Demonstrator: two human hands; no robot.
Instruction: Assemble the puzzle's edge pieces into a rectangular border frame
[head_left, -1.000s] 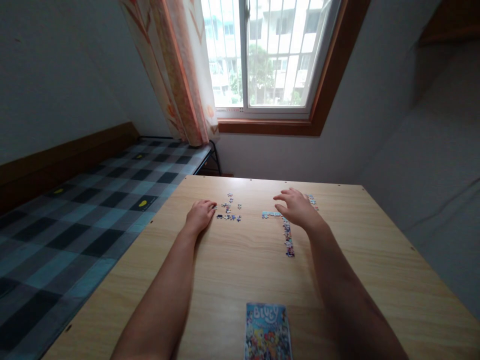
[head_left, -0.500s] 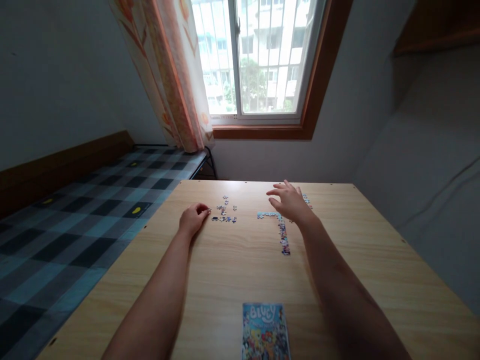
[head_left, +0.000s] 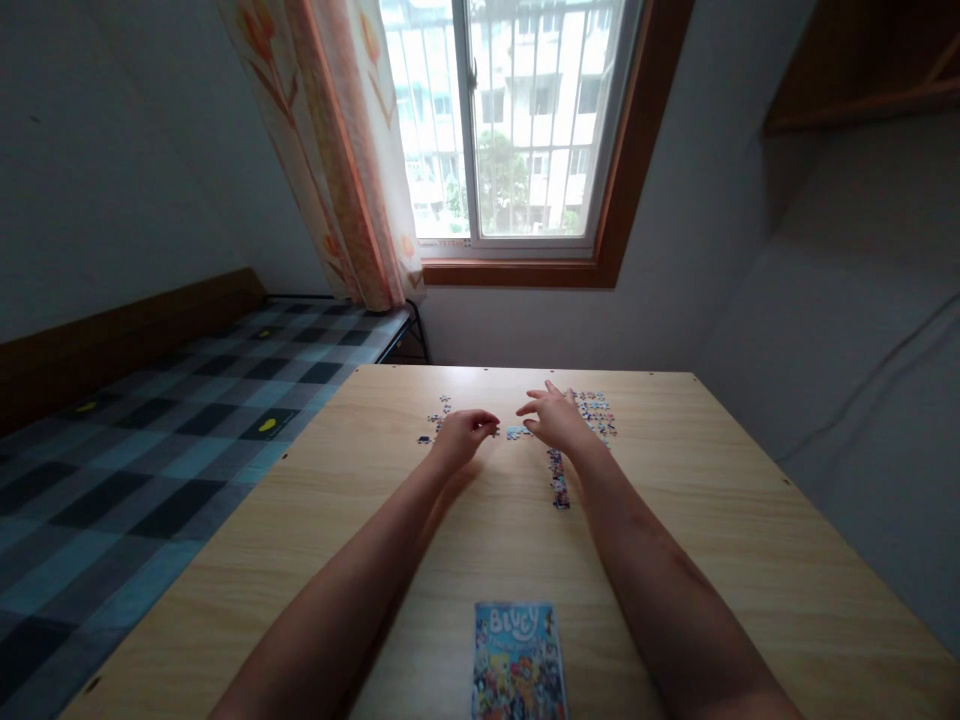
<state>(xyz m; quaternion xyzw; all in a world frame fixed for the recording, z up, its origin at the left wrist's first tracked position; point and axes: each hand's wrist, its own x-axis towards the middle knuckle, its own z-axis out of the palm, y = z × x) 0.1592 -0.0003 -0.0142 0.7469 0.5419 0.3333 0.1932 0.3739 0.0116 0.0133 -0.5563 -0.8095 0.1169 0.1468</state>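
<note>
My left hand (head_left: pixel 463 435) is pinched on a small jigsaw puzzle piece (head_left: pixel 495 431), just left of the joined pieces. My right hand (head_left: pixel 553 415) hovers with fingers spread above the corner of the joined puzzle strip (head_left: pixel 559 480), hiding part of it. The strip's pale blue top row (head_left: pixel 515 433) shows between the two hands. Loose puzzle pieces (head_left: pixel 442 402) lie left of and partly behind my left hand. More pieces (head_left: pixel 598 408) are spread beyond my right wrist.
A blue picture card marked "Bluey" (head_left: pixel 517 660) lies at the near side of the wooden table (head_left: pixel 435 640). A bed with checked cover (head_left: pixel 180 440) stands along the left. A curtain (head_left: pixel 337 150) and window (head_left: pixel 532 130) are behind the table.
My left hand has moved right, from beside the loose pieces to near the joined row, carrying a piece. My right hand has shifted slightly left. The view has tilted a little.
</note>
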